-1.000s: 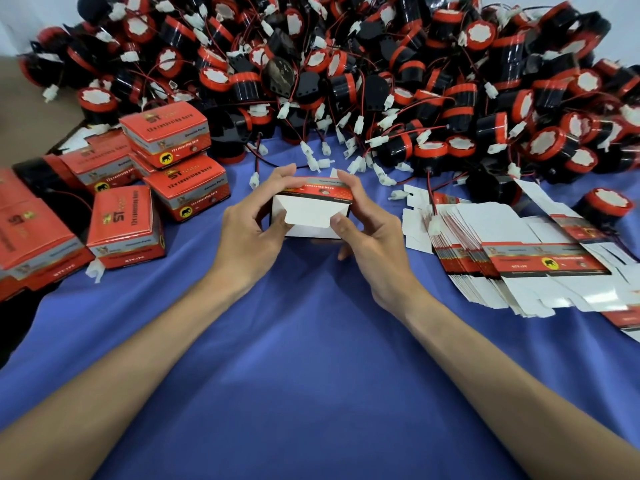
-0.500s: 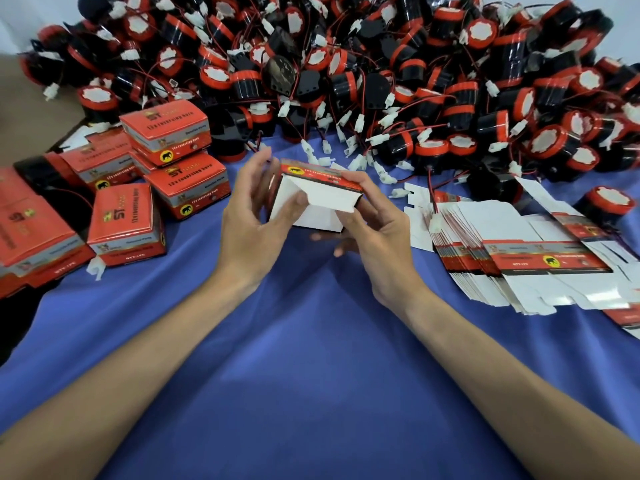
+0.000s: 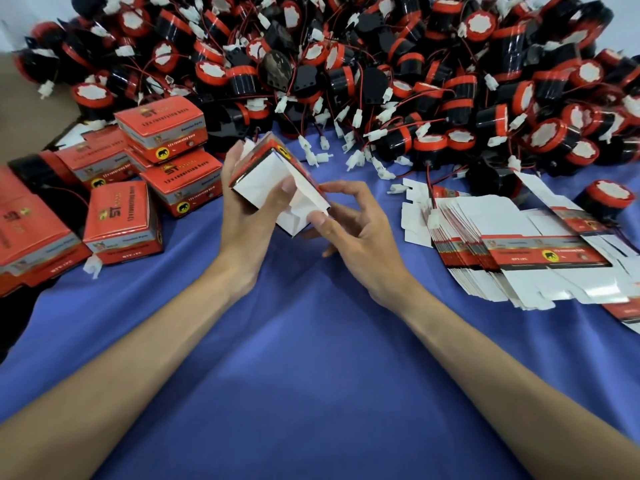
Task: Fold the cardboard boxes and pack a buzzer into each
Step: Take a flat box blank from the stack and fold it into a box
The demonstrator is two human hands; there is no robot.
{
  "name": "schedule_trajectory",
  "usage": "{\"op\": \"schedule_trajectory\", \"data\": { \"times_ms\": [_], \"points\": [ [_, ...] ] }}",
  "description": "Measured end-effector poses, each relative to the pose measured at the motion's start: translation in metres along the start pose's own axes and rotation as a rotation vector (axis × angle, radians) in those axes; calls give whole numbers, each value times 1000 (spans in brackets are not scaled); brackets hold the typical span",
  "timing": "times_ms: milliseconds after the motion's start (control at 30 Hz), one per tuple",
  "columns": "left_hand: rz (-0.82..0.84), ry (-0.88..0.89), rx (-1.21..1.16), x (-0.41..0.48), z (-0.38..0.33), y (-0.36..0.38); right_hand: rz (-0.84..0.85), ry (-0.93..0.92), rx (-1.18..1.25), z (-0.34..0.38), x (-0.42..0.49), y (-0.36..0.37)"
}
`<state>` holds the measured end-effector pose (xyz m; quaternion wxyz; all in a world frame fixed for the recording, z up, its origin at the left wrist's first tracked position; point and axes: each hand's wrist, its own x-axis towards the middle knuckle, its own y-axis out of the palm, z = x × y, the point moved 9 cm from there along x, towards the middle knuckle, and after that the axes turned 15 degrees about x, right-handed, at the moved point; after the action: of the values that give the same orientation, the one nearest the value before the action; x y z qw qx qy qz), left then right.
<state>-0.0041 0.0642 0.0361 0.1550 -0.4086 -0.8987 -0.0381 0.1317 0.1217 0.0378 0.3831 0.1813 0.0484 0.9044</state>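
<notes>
Half-folded box (image 3: 263,181) held tilted over the blue cloth (image 3: 311,375), centre.
Left hand (image 3: 242,216) grips it, thumb on the white panel, fingers mostly hidden behind. Right hand (image 3: 356,233) pinches the loose flap. Box interior can't be seen. Buzzer pile (image 3: 346,64) close behind. Finished boxes (image 3: 162,133) cut off left, flat blanks (image 3: 519,251) cut off right. Cloth runs to the near edge.

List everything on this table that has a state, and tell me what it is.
box: half folded, tilted, flaps open, held above the cloth
left hand: grips the box
right hand: pinches a flap
finished boxes: closed, piled at left
flat boxes: unfolded, fanned out
buzzers: loose, heaped
</notes>
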Motion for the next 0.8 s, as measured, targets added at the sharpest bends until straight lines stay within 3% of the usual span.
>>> {"op": "schedule_trajectory", "data": {
  "times_ms": [100,300,467,633,800],
  "points": [
    [2,74,114,1,-8,-5,5,1,-71,-1,0,-3],
    [75,103,175,1,-11,5,94,25,118,1,-3,5],
    [237,146,228,-7,-10,23,27,59,49,-5,-2,3],
    [501,234,243,-21,-19,38,9,70,131,-4,2,0],
    [446,299,349,-19,-19,42,35,119,139,-2,0,3]
  ]
}}
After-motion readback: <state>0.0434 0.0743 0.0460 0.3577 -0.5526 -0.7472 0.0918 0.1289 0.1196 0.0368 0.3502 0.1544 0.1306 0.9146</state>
